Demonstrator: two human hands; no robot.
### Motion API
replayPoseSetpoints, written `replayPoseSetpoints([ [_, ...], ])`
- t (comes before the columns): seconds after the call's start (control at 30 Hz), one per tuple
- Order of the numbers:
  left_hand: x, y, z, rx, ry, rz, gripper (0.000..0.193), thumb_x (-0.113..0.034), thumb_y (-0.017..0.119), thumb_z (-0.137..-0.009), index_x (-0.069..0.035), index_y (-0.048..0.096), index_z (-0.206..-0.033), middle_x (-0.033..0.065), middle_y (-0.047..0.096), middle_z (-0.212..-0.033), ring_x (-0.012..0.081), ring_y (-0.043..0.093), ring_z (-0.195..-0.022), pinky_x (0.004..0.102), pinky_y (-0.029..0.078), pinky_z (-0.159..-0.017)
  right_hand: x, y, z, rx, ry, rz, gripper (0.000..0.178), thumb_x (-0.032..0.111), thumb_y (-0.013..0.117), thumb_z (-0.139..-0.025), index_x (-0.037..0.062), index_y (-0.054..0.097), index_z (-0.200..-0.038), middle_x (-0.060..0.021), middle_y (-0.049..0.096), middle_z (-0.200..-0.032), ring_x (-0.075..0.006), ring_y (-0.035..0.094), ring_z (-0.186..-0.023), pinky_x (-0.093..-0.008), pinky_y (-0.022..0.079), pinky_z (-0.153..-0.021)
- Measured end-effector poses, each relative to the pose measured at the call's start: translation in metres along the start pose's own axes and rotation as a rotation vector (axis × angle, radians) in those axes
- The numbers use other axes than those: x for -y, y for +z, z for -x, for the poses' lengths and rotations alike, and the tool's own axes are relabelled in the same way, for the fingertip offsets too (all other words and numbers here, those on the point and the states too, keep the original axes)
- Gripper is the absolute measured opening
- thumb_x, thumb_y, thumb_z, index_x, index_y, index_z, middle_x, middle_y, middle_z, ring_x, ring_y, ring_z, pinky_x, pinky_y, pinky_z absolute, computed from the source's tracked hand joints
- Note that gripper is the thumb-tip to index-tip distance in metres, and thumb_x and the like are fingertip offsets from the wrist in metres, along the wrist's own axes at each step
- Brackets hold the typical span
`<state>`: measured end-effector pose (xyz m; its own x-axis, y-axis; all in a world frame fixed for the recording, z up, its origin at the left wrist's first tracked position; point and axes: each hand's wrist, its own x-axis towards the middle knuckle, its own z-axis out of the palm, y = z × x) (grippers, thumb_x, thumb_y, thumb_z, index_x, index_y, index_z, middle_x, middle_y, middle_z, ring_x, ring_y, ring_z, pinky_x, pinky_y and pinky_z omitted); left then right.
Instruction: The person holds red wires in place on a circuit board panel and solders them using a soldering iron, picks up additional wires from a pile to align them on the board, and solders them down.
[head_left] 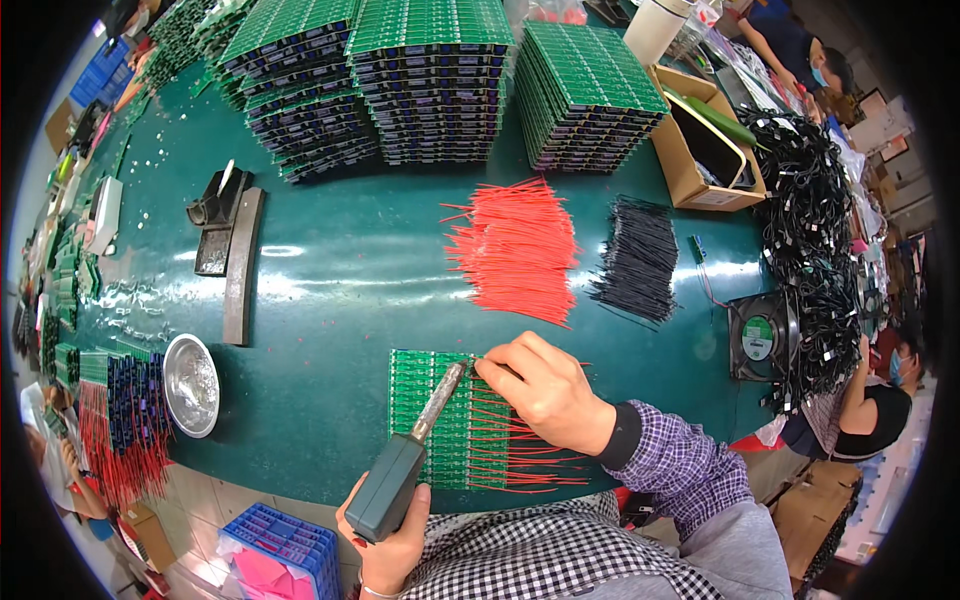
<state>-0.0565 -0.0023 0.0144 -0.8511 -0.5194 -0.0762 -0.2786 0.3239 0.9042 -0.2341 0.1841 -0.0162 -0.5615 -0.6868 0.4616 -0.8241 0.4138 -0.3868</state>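
Note:
My left hand (396, 560) is wrapped round the dark grey body of a soldering gun (388, 488). The gun's metal barrel slants up to the top edge of a green circuit board panel (408, 388) lying in front of me. At that same edge my right hand (545, 392) is closed in a pinch, its fingertips beside the gun's tip. Red wire ends stick out past this hand, though the pinched part is mostly hidden by the fingers. Several red wires (545, 464) run rightward from the panel's lower rows.
Beyond the panel lie a red wire pile (515, 250) and a black wire pile (638, 260). Tall circuit board stacks (430, 100) stand at the back. A metal bowl (191, 386) is at left; a fan (760, 338) and black cables (810, 250) are at right. Other people sit nearby.

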Motion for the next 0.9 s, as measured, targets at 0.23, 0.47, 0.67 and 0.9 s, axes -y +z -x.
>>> replayPoseSetpoints([
  [0.23,0.0033,0.0008,-0.0013,0.024,0.019,0.011,0.016,-0.004,0.079,-0.077,0.002,0.07,-0.089,0.0068,0.062,-0.073,0.0158,0.058,-0.058,0.0308,0.045,-0.053,0.001,-0.0004,-0.0006,0.006,-0.006,0.014,0.03,0.003,0.069,-0.071,-0.0035,0.068,-0.1,-0.0081,0.061,-0.09,-0.0221,0.059,-0.081,-0.0321,0.054,-0.066],
  [0.47,0.0005,-0.0017,0.0029,0.032,0.044,-0.075,0.017,-0.004,0.08,-0.076,0.001,0.071,-0.089,0.0082,0.063,-0.074,0.0195,0.059,-0.057,0.032,0.046,-0.053,0.0016,0.0005,-0.0009,-0.002,-0.009,0.034,0.03,0.003,0.069,-0.07,-0.0035,0.069,-0.1,-0.0079,0.06,-0.089,-0.0218,0.059,-0.079,-0.0316,0.054,-0.065],
  [0.67,0.0057,-0.0047,0.0055,-0.012,0.047,-0.082,0.02,-0.005,0.08,-0.077,0.002,0.071,-0.093,0.0082,0.065,-0.076,0.0184,0.06,-0.06,0.0315,0.047,-0.054,0.0017,0.0005,-0.0008,0.003,-0.011,0.038,0.03,0.003,0.069,-0.071,-0.0036,0.069,-0.1,-0.0078,0.06,-0.089,-0.0217,0.059,-0.079,-0.0315,0.054,-0.065],
  [0.9,-0.0034,-0.0038,0.0018,0.028,0.01,-0.072,0.017,-0.004,0.08,-0.078,0.002,0.071,-0.091,0.0065,0.063,-0.075,0.0158,0.059,-0.059,0.0302,0.046,-0.053,0.0039,-0.0012,0.0008,0.037,0.032,0.019,0.032,0.002,0.07,-0.072,-0.0018,0.069,-0.104,-0.0092,0.065,-0.097,-0.0237,0.063,-0.082,-0.0335,0.055,-0.067],
])
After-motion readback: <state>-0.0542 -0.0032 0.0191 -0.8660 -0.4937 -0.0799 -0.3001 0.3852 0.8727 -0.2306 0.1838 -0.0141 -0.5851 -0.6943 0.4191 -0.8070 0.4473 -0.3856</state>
